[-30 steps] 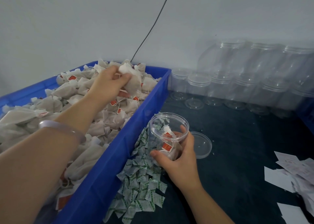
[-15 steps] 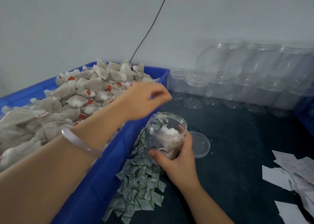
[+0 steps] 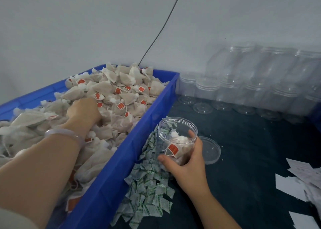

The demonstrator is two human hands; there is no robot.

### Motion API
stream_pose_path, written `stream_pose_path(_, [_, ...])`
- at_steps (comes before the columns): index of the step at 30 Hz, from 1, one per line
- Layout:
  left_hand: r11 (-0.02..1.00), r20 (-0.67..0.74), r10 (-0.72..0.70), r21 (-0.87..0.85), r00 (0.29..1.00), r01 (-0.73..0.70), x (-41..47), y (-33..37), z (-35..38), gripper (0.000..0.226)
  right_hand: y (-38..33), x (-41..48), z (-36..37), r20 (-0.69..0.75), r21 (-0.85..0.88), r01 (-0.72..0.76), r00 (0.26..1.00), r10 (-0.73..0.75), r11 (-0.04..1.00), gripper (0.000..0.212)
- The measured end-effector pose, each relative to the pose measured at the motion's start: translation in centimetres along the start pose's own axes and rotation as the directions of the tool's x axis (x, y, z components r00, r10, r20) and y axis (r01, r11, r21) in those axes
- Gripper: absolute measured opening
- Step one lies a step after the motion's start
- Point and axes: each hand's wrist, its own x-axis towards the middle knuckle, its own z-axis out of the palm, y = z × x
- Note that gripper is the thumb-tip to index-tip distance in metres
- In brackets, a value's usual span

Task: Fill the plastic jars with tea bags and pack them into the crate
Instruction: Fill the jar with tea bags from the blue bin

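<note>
Beside crate (image 3: 157,107): right hand (image 3: 188,163) grips partly filled jar (image 3: 178,126).
Left hand (image 3: 83,110): fingers buried in tea bags (image 3: 121,90), grip unclear.

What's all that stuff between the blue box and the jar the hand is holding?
A heap of small green-and-white packets lies there on the dark table, in the head view.

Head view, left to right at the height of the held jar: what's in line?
Heaped white tea bags → wall of the blue plastic crate → green-and-white sachet pile → clear plastic jar, gripped by the right hand → clear round lid → white paper slips.
</note>
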Motion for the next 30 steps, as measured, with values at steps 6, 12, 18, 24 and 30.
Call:
stream_pose_path(6, [0.925, -0.040, 0.132, -0.353, 0.990, -0.138, -0.4, 1.0, -2.7, 0.050, 0.2, 0.0, 0.1, 0.006, 0.014, -0.012, 1.000, 0.012, 1.000, 0.080])
stream_pose_path(12, [0.672, -0.040, 0.357, -0.683, 0.933, -0.287, -3.1, 5.0, -5.0, 0.016, 0.1, 0.0, 0.1, -0.002, 0.000, -0.003, 1.000, 0.003, 1.000, 0.079])
stream_pose_path(18, [0.698, -0.031, 0.411, -0.632, 0.911, -0.337, -3.7, 6.0, -4.1, 0.012, -0.1, -0.1, 0.1, 0.000, -0.001, -0.003, 1.000, 0.003, 1.000, 0.079])
stream_pose_path(24, [0.768, -0.117, 0.317, -0.550, 0.941, -0.327, -3.1, 5.0, -3.6, 0.023, -0.1, -0.1, 0.1, 0.002, -0.005, 0.000, 1.000, 0.000, 1.000, 0.080])
stream_pose_path(30, [0.755, -0.076, 0.309, -0.587, 0.948, -0.293, -3.0, 4.2, -3.3, 0.007, -0.1, -0.1, 0.0, 0.003, -0.012, 0.000, 1.000, 0.000, 1.000, 0.080])
